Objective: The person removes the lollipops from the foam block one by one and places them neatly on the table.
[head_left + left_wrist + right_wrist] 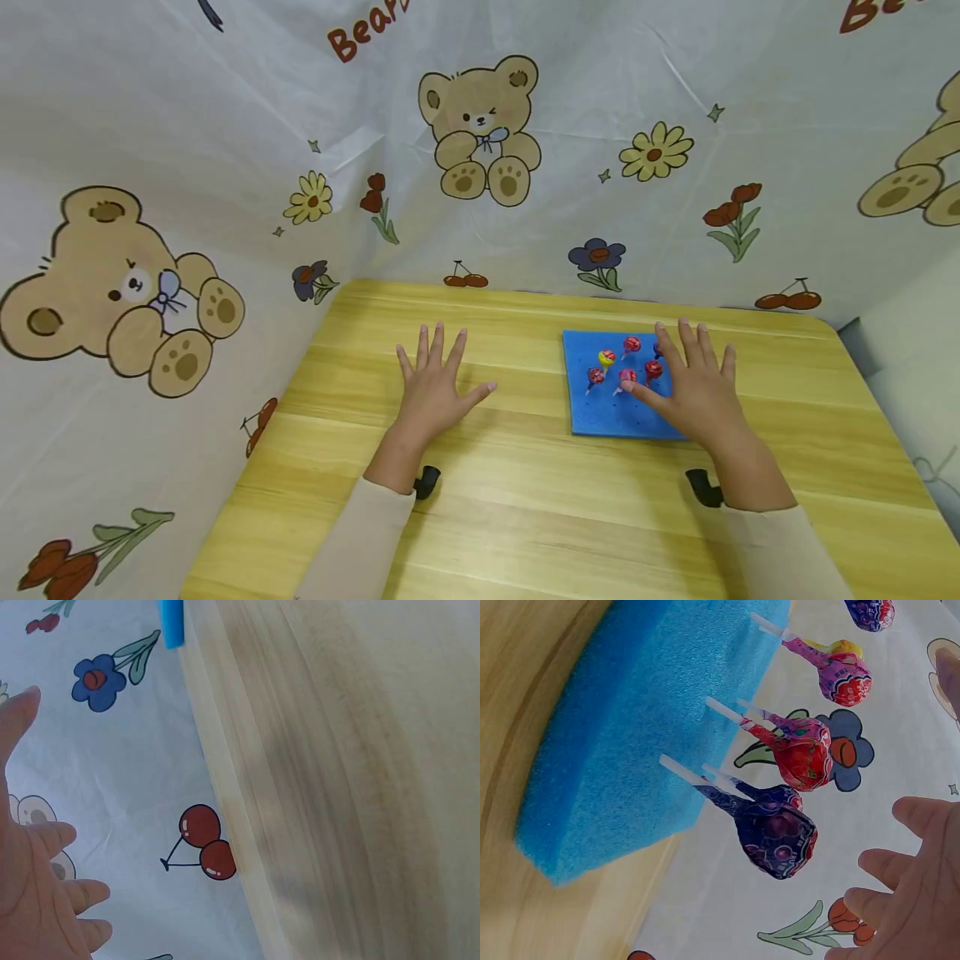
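Note:
Several wrapped lollipops stand with their sticks in a blue foam board (626, 421) on the right half of the table. Among them are a yellow lollipop (607, 358), a red lollipop (806, 761) and a dark purple lollipop (776, 836). My right hand (701, 400), fingers spread, is over the board's right side and hides part of it. In the right wrist view, a gap separates the fingers from the lollipops. Left of the board, my left hand (432, 400) is spread above the wood, holding nothing.
The light wooden table (525, 517) meets a white cloth (570, 200) printed with bears, flowers and cherries at the back and left. Black pieces, one a left wrist attachment (427, 482), stick out beside both wrists. A pale surface (911, 358) lies beyond the table's right edge.

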The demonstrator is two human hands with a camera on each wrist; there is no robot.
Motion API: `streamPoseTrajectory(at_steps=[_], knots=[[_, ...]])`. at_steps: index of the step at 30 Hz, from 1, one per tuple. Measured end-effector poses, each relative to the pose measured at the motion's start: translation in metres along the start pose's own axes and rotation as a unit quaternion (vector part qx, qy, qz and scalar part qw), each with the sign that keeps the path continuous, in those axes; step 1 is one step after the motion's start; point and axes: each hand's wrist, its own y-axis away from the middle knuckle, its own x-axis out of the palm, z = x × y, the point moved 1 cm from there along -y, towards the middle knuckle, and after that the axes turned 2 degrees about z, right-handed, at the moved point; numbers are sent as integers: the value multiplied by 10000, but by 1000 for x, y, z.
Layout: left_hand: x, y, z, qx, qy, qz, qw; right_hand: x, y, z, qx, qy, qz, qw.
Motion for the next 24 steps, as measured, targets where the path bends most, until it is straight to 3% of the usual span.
streamPoseTrajectory(at_steps=[12,19,24], knots=[[5,-3,-9,135,771,190,9968,-4,6,-14,-309,-626,-61,9975],[12,-3,-27,304,1607,314,9860,-4,18,-30,-52,-1088,444,9931],[21,-7,-42,418,2181,426,9741,-4,26,-45,216,-1338,956,9861]])
